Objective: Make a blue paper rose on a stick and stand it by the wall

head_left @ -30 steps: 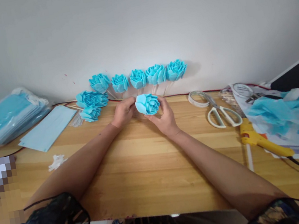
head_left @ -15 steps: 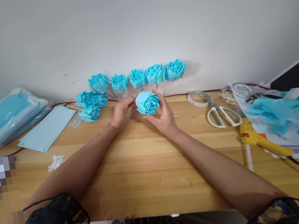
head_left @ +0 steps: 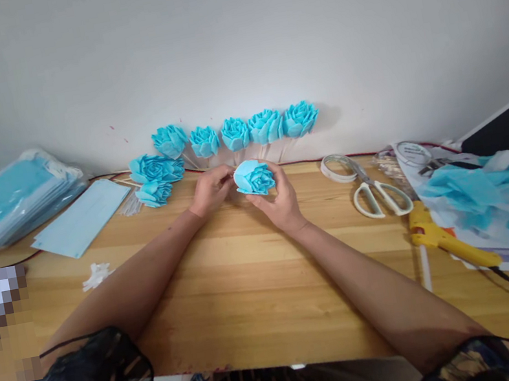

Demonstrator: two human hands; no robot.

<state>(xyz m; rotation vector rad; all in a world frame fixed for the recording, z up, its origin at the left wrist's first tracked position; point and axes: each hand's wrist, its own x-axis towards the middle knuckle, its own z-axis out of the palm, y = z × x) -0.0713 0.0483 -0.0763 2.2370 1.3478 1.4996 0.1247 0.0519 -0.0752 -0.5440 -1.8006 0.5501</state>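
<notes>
A blue layered flower [head_left: 255,178] is held above the wooden table, its petals facing right and toward me. My right hand [head_left: 285,201] curves round its right side, thumb below and fingers behind. To the left of the flower, my left hand [head_left: 212,190] is closed with its fingers pinched together at the flower's base; what lies between the fingertips is too small to make out. Behind, a row of similar blue flowers [head_left: 235,133] leans against the wall on thin stems. More blue flowers [head_left: 154,193] lie beyond my left hand.
Scissors [head_left: 372,189] and a tape roll [head_left: 337,169] lie at the right, near a yellow glue gun [head_left: 453,241] and blue scraps [head_left: 485,189]. On the left are a bagged blue stack [head_left: 14,200], blue sheets [head_left: 82,217] and small white pieces [head_left: 96,275].
The held flower has turned and tilted slightly, its petals now facing more to the right. My right fingers have shifted a little around it.
</notes>
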